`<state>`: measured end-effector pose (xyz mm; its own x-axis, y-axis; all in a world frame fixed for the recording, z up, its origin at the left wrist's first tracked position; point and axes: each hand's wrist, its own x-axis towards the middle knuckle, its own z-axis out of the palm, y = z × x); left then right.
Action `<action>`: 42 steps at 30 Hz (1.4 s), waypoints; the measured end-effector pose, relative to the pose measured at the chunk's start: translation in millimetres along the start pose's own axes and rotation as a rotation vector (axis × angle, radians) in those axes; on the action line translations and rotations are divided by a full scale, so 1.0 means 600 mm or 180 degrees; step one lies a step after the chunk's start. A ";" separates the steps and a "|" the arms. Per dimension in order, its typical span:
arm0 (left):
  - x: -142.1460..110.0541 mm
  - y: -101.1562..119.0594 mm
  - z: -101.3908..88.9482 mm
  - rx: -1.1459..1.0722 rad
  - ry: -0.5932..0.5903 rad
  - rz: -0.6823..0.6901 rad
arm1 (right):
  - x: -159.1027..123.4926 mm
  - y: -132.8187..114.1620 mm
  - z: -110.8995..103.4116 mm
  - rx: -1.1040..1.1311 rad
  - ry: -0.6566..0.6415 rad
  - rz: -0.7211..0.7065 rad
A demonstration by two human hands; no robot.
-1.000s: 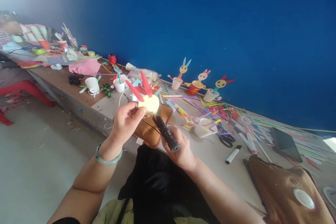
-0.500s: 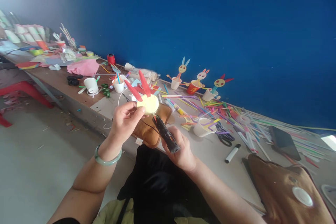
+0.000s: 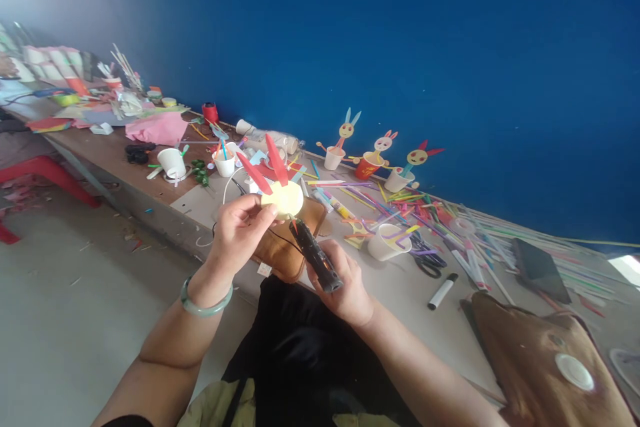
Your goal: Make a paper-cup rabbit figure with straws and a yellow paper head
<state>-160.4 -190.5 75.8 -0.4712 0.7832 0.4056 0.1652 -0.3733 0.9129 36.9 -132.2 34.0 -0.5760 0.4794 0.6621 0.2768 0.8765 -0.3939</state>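
Observation:
My left hand pinches the left edge of a yellow paper rabbit head with two long red ears pointing up. In my right hand is a black glue gun, fingers wrapped round it. Its tip points up at the lower edge of the yellow disc; whether it touches cannot be told. Below both hands a brown padded pouch lies at the table's front edge. Just right of my right hand stands a white paper cup with bent straws fixed to it.
Three rabbit figures in cups, one in a red cup, stand along the blue wall. Coloured straws, scissors, a marker and a brown cushion lie to the right. More white cups and pink paper are left.
Both hands hold nearly the same pose, with the glue gun still at the disc's lower edge. The view has shifted very slightly.

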 end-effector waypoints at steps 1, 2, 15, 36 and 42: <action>0.000 0.000 0.000 -0.0015 -0.0002 -0.0014 | -0.001 0.000 0.001 -0.0001 -0.0018 -0.0008; 0.001 -0.001 0.000 -0.0035 -0.0004 -0.0027 | -0.001 0.000 0.001 -0.0009 -0.0040 -0.0011; 0.003 -0.002 0.002 -0.0010 -0.0016 0.0012 | -0.002 0.000 0.000 -0.0054 -0.0034 -0.0007; 0.028 -0.007 -0.051 0.0071 0.1074 0.0491 | 0.029 0.044 0.034 -0.0413 -0.0394 -0.0029; 0.048 0.015 -0.063 -0.0072 0.1249 0.0844 | 0.158 0.074 0.130 -0.1194 -0.1460 0.0593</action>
<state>-205.4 -189.9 94.0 -0.7079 0.4140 0.5723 0.3072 -0.5492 0.7772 -65.2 -50.9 29.7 -0.7407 0.6314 0.2296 0.6081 0.7754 -0.1705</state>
